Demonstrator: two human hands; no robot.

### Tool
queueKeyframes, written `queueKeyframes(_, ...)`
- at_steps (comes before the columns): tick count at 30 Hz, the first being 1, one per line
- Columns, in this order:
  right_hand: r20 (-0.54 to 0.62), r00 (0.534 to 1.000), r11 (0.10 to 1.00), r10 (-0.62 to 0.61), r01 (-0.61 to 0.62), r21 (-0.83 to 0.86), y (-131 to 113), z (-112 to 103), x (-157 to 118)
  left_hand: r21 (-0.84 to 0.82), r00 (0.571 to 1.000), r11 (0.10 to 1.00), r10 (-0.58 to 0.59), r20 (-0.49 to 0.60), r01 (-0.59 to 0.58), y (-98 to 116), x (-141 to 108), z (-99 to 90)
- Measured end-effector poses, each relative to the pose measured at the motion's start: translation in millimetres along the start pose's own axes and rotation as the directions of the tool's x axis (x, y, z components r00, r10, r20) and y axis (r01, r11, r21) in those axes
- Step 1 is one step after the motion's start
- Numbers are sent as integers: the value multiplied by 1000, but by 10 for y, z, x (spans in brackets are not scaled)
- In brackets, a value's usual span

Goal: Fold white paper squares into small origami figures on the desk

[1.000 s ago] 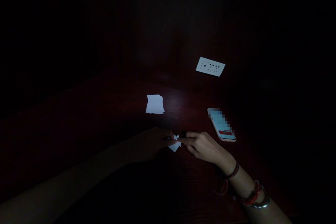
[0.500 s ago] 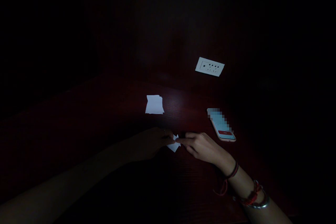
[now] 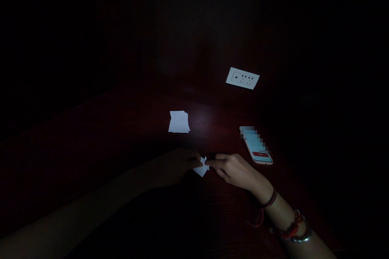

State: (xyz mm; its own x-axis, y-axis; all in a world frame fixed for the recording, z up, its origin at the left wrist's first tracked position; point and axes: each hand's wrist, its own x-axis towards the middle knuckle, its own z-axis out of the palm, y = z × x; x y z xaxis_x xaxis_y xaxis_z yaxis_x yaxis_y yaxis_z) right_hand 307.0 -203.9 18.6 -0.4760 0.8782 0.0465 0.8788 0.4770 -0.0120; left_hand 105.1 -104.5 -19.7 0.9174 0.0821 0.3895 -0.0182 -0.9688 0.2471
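Observation:
A small folded piece of white paper (image 3: 200, 171) lies on the dark red table, with pointed corners sticking up and out. My left hand (image 3: 179, 165), in shadow and wearing a ring, has its thumb and index finger closed on the left side of the paper. From the right, my right hand (image 3: 235, 170) reaches in with its index finger stretched to the paper's right edge. Its other fingers are apart, with nothing held in them. Part of the paper is hidden under the fingertips.
A short stack of white paper squares (image 3: 179, 122) lies beyond my hands on the table (image 3: 212, 123). To the right is a phone (image 3: 257, 145) with its screen lit. A white socket plate (image 3: 242, 78) is on the wall behind. Surroundings are very dark.
My right index fingertip has drawn back slightly to the right on the paper. My left hand stays almost where it was.

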Motion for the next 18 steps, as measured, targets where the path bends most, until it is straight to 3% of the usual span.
queueKeyframes(18, -32, 999, 1000, 3, -4, -7, 9, 27, -8, 23, 1000, 1000, -2, 17, 1, -22, -27, 10)
